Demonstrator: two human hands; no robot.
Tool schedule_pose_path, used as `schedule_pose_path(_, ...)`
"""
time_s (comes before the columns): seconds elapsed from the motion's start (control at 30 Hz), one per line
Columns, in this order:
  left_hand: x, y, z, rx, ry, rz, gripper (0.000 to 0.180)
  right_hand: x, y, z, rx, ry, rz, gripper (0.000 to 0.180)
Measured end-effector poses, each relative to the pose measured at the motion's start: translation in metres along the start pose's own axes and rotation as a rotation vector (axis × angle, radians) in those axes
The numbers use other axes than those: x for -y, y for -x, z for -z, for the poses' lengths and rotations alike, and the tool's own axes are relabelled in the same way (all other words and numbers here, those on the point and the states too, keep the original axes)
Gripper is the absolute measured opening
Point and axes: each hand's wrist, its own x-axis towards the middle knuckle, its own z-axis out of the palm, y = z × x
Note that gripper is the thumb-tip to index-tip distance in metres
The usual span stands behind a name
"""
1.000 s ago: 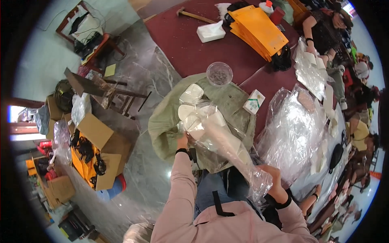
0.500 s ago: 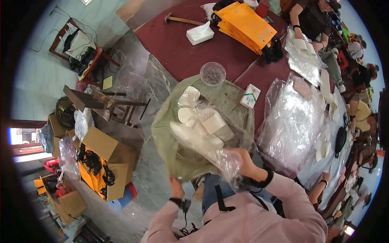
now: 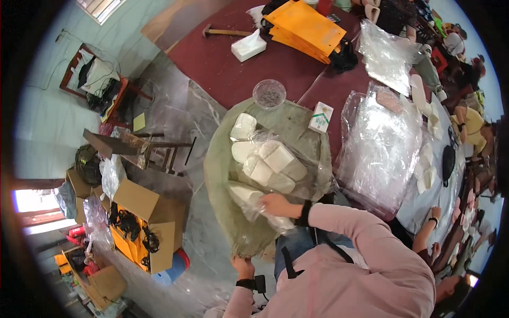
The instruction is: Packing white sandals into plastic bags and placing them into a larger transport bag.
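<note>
My right hand [image 3: 280,205] is closed on a clear plastic bag with a white slipper [image 3: 246,193] in it, over the near part of a green woven sack [image 3: 225,217]. Down at the sack's near edge, my left hand [image 3: 243,266] pinches the sack's rim; its fingertips are partly hidden. Several more white slippers [image 3: 281,159] in clear bags lie on the sack, just beyond my right hand.
A dark red table [image 3: 212,69] carries a round tub [image 3: 269,95], small white box [image 3: 321,117], tissue pack [image 3: 249,46], hammer [image 3: 228,32] and orange envelopes [image 3: 307,29]. Clear bags [image 3: 379,151] are stacked rightward. An open carton [image 3: 161,238] stands left; co-workers sit at right.
My right hand has moved left, bringing the bagged slipper down toward the near side of the sack. The left hand stays at the sack's rim. The whole view has shifted slightly.
</note>
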Motion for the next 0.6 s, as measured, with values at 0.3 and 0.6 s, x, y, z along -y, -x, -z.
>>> schedule_pose_path(0.3,-0.003,-0.116,-0.013,0.129,1.081,0.159,0.04,-0.028,-0.012,0.064,-0.128,0.421,-0.322,0.052)
schedule_pose_path(0.6,0.01,-0.16,-0.046,0.095,0.112,-0.312,0.077,-0.044,-0.068,0.198,-1.042,0.576,-0.585,0.074)
